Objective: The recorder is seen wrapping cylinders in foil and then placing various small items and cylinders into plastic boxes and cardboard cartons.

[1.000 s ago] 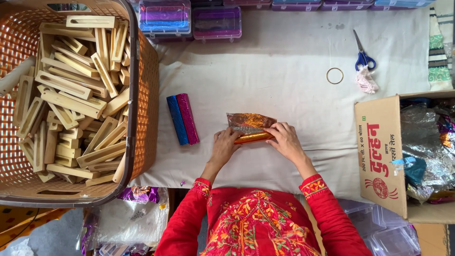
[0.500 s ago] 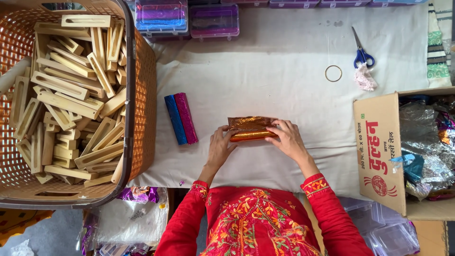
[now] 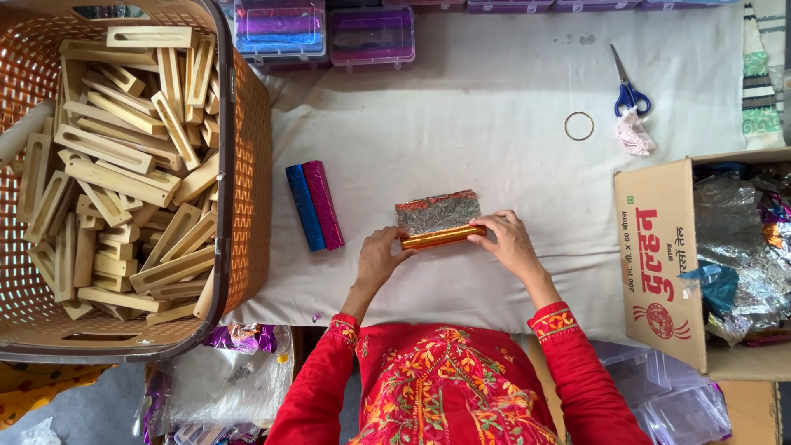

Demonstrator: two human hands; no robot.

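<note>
Two wrapped blocks (image 3: 315, 206) lie finished on your tabletop (image 3: 494, 124). Your left hand (image 3: 379, 257) and right hand (image 3: 509, 243) pinch the orange foil-covered block (image 3: 442, 237); its silver foil flap (image 3: 437, 212) remains unrolled.

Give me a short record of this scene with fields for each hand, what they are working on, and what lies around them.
left hand: on the left end of the orange foil roll
right hand: on the right end of the same roll
foil sheet: silver side up, lying flat just beyond the roll
surface: white cloth
finished pieces: blue bar and pink bar, side by side left of the hands
basket: orange, full of bare wooden blocks
cardboard box: at right, holds crumpled foil
far side: scissors, ring
</note>
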